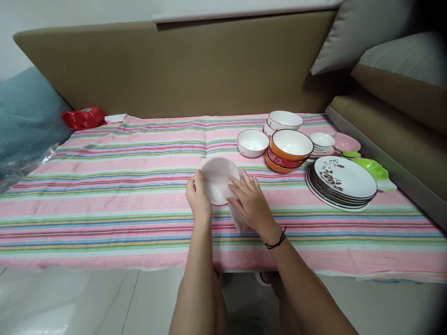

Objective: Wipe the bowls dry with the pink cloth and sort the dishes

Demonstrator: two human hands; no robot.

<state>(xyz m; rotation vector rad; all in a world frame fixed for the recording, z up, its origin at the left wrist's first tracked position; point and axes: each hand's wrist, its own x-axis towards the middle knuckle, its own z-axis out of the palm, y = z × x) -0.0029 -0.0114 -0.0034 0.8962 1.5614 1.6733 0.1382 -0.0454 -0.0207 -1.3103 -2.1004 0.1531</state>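
The left hand (199, 197) grips the left rim of the bowl (218, 198); the right hand (249, 200), fingers loosely spread, holds a cloth (238, 222) against its right side.

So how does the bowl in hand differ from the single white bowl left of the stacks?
The bowl in hand is held by the left hand; the single bowl sits untouched on the striped cover. A pale cloth under the right hand partly covers the bowl in hand, while the single bowl's inside lies open to view. Both are white with a red rim.
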